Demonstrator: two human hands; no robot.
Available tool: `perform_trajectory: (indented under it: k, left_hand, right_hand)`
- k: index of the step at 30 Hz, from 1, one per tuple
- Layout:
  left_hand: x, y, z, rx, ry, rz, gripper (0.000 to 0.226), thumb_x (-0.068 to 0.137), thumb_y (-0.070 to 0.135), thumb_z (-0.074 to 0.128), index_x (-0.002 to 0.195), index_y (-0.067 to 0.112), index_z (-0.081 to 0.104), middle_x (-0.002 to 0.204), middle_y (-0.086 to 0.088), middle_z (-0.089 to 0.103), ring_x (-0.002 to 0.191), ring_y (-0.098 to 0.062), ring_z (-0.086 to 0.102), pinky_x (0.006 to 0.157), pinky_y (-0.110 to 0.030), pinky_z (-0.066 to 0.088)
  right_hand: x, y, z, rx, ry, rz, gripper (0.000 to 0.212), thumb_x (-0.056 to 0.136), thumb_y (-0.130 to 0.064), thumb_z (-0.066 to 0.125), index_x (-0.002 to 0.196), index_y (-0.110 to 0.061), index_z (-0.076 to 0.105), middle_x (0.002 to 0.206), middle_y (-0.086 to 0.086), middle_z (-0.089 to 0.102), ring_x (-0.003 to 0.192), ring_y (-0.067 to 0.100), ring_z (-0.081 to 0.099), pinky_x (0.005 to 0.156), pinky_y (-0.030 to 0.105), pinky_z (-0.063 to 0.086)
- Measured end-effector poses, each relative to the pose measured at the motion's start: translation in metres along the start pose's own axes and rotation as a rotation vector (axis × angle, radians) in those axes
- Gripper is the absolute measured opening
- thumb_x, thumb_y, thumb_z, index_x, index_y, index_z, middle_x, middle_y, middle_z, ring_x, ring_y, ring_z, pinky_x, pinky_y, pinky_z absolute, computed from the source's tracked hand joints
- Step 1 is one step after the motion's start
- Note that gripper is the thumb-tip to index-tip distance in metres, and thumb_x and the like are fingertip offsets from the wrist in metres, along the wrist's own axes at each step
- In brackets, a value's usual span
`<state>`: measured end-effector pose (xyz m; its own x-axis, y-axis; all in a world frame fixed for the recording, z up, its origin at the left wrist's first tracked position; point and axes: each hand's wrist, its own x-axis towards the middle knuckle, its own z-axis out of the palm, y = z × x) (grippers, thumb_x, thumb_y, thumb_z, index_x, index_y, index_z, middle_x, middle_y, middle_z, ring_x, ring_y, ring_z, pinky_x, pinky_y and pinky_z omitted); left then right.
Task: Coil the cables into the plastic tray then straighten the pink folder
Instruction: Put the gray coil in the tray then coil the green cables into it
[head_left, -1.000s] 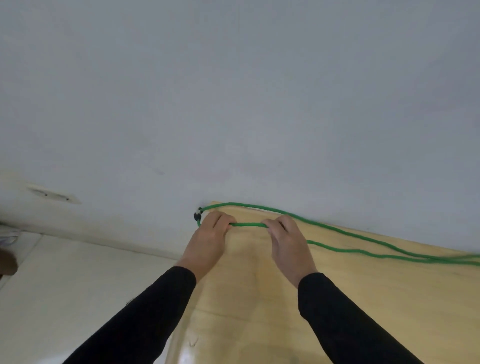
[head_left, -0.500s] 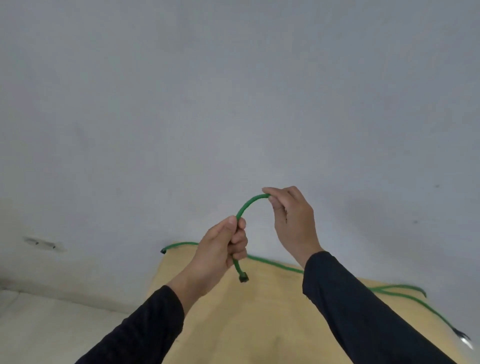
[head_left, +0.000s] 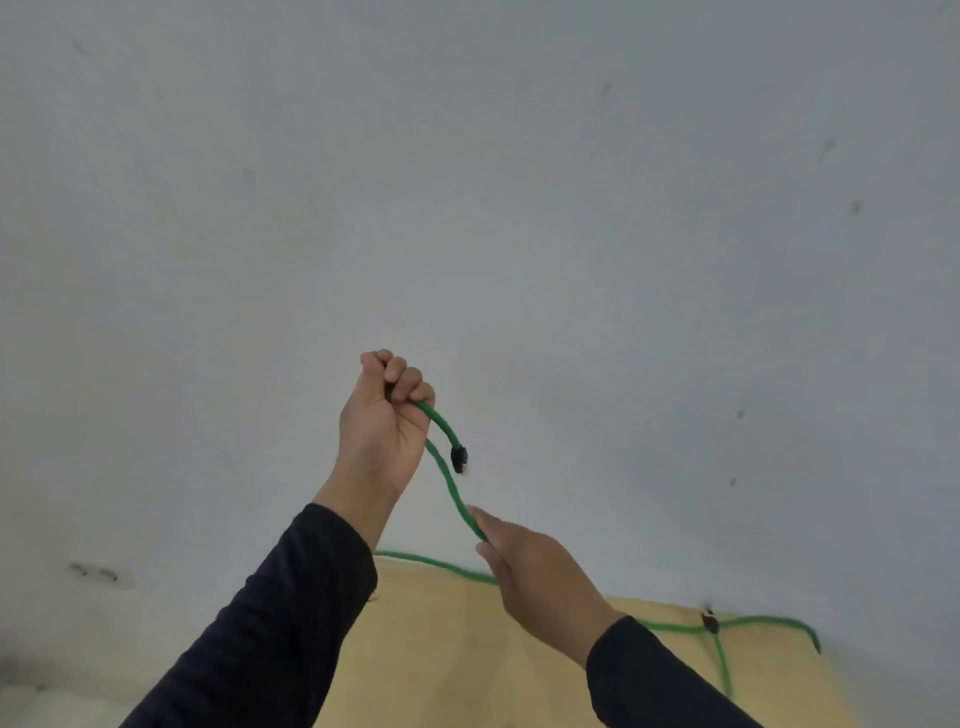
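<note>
The head camera is looking forward from close behind both hands, facing mostly the wall (head_left: 467, 182) above the table (head_left: 467, 649) edge.

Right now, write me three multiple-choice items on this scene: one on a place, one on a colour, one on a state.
1. Where does the slack of the cable lie?
A. on the wooden table
B. in a plastic tray
C. on the floor

2. What colour is the cable?
A. pink
B. green
C. white

3. How is the left hand holding the cable?
A. flat and open beneath it
B. not touching it
C. closed in a fist near its black plug

Key:
1 A: green lengths run along the far edge of the wooden table.
2 B: the cord is green from the black plug to the table.
3 C: the fingers curl round the cord, the plug dangles just past them, and the right hand pinches the cord lower down.
</note>
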<state>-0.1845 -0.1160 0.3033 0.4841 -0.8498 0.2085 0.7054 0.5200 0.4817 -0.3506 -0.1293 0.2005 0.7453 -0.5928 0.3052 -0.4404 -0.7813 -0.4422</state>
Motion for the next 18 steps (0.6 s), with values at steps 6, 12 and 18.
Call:
perform_trajectory:
  k: [6, 12, 18]
  left_hand:
    - [-0.024, -0.026, -0.023, 0.882, -0.161, 0.021, 0.032, 0.101, 0.027, 0.029, 0.077, 0.017, 0.049, 0.06, 0.008, 0.054, 0.056, -0.011, 0.042, 0.06, -0.022, 0.036]
    - [-0.059, -0.026, -0.022, 0.88, -0.505, -0.182, 0.033, 0.096, 0.038, 0.033, 0.079, 0.018, 0.052, 0.057, 0.005, 0.046, 0.052, -0.011, 0.036, 0.053, -0.022, 0.031]
    - [-0.057, -0.014, -0.003, 0.461, -0.529, -0.36, 0.041, 0.092, 0.041, 0.03, 0.085, 0.014, 0.061, 0.051, 0.011, 0.026, 0.044, -0.005, 0.022, 0.047, -0.018, 0.022]
  right_hand:
    - [0.017, -0.033, -0.058, -0.214, 0.146, -0.321, 0.036, 0.091, -0.038, 0.036, 0.109, -0.021, 0.062, 0.084, 0.001, 0.069, 0.067, 0.022, 0.063, 0.057, 0.034, 0.052]
    - [0.043, -0.035, -0.133, 0.125, 0.094, -0.044, 0.024, 0.067, -0.036, 0.079, 0.089, -0.037, 0.07, 0.074, -0.008, 0.065, 0.062, 0.012, 0.057, 0.063, 0.021, 0.044]
    - [0.051, -0.023, -0.141, 0.434, 0.232, -0.082, 0.017, 0.075, -0.035, 0.067, 0.091, -0.041, 0.071, 0.07, 0.001, 0.062, 0.064, 0.016, 0.051, 0.066, 0.021, 0.048]
